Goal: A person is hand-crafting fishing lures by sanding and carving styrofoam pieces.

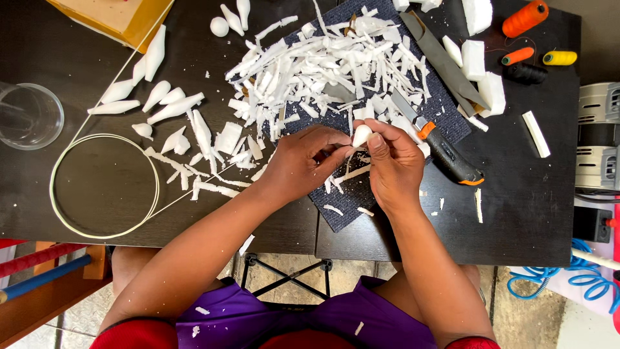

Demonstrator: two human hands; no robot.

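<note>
Both my hands pinch one small white foam piece point(361, 134) over the dark mat point(349, 213).

A tan cardboard box point(110, 18) lies well left of the mat at the table's far corner, with no label that I can make out; three thread spools, an orange one point(524, 17), a smaller orange one point(518, 55) and a yellow one point(559, 57), lie right of the mat. My left hand point(303, 161) closes its fingertips on the piece from the left, my right hand point(394, 161) clamps it from the right, thumb on top, so it sits between them just above the mat's near half. A heap of foam shavings point(323, 71) covers the mat's far half, and an orange-and-black knife point(439, 145) lies at its right edge, just beside my right hand.
</note>
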